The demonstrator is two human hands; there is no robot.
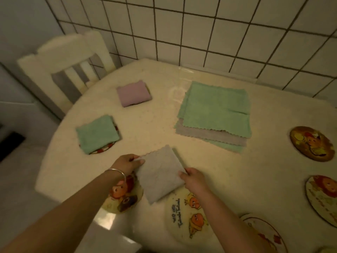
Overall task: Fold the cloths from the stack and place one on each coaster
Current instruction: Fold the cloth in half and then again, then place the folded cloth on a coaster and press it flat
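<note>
1. left hand (127,164) and right hand (193,177) are each pinching an edge of the folded grey cloth (160,175), just above the table (228,179).
2. cloth is hanging between two coasters (124,196), fully over neither.
3. risk: letting go early, the fold is springing open or landing off-centre.

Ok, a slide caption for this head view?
Both hands, left hand and right hand, hold a folded grey cloth above the coasters.

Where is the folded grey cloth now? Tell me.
In the head view the folded grey cloth sits low and centre on the table, pinched between the left hand and right hand, in front of the cloth stack.
</note>
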